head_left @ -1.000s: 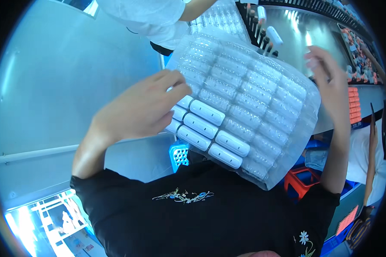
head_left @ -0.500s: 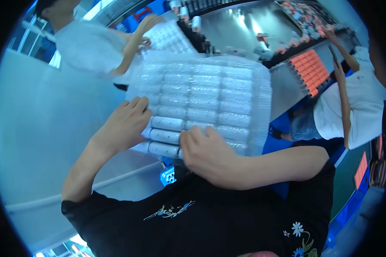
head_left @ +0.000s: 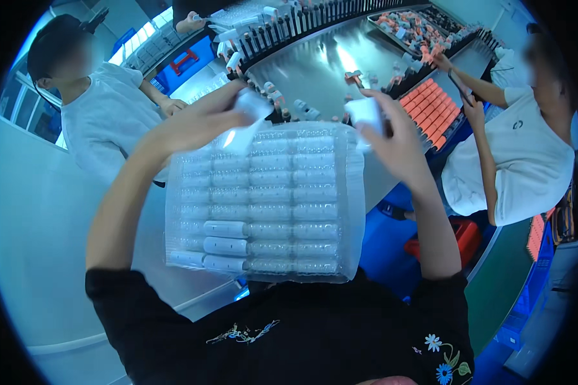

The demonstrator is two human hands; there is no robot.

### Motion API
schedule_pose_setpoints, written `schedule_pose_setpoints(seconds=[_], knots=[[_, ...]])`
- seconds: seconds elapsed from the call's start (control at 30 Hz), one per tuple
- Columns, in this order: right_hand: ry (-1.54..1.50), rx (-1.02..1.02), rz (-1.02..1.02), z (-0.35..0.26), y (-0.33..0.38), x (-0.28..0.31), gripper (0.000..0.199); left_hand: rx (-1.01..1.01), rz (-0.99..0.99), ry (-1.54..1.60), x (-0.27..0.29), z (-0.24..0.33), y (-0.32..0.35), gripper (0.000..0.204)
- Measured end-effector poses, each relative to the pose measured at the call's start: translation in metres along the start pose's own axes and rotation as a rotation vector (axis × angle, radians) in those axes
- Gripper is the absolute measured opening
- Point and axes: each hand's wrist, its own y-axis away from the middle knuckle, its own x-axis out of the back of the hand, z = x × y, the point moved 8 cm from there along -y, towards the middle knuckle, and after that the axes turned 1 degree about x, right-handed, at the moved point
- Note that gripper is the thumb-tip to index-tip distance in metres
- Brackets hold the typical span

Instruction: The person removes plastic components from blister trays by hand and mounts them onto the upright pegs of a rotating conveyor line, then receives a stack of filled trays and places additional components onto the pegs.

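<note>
Our left hand [head_left: 199, 122] and right hand [head_left: 399, 141], now at clear tray's [head_left: 352, 199] far edge, grip white pieces [head_left: 365, 113]; fewer remain by near-left corner.

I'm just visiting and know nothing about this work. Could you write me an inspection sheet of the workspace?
Surface: shiny metal worktop beyond the tray; what supports the tray is unclear.
Job's things: clear plastic tray with rows of cells; white capsule-shaped pieces lie at its near left.
Clutter: orange pieces in rows; a mixed heap of orange and grey parts farther back.
Grips: left grip holds a blurred white item; right grip holds another white item. Both are above the tray's far edge.
Cables: nothing clearly seen.
Surroundings: co-workers in white shirts at left and right.
</note>
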Motion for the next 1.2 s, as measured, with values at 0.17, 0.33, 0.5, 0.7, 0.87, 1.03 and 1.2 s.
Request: schedule_pose_setpoints(seconds=[0.17, 0.33, 0.5, 0.7, 0.87, 1.03, 1.2], knots=[[0.310, -0.092, 0.192, 0.168, -0.043, 0.054, 0.051, 0.017, 0.048, -0.223, -0.061, -0.016, -0.161, 0.062], [0.519, -0.111, 0.297, 0.208, -0.049, 0.080, 0.057, 0.139, -0.029, -0.348, -0.120, -0.073, -0.225, 0.056], [0.529, -0.226, 0.286, 0.217, -0.075, 0.080, 0.061, 0.113, -0.370, -0.739, -0.137, -0.104, -0.229, 0.037], [0.614, -0.112, 0.079, 0.186, -0.133, 0.012, 0.056, 0.163, -0.470, -0.925, -0.106, -0.145, -0.220, 0.039], [0.499, 0.373, -0.252, 0.105, -0.134, -0.022, 0.050, 0.387, -0.199, -0.534, -0.075, -0.172, -0.217, 0.060], [0.434, 0.229, -0.285, 0.099, -0.133, -0.028, 0.050, 0.496, -0.062, -0.315, -0.038, -0.205, -0.222, 0.083], [0.505, 0.044, 0.184, 0.162, -0.128, 0.033, 0.051, 0.322, 0.116, -0.464, 0.035, -0.154, -0.224, 0.072]])
